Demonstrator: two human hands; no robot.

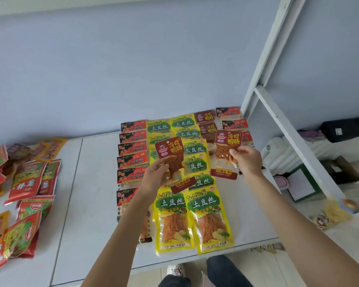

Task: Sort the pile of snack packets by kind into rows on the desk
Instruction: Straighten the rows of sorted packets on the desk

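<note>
A person stands at a white desk (95,183). Nearest lie two rows of yellow packets (209,220), long axes running near to far. Above them, the left hand (155,177) pinches a dark-red packet (171,160), top tilted far-right; the right hand (247,160) pinches a second dark-red packet (227,152), upright, probably bound for the dark-red row (205,123) behind. The unsorted pile (25,183) waits far left.
</note>
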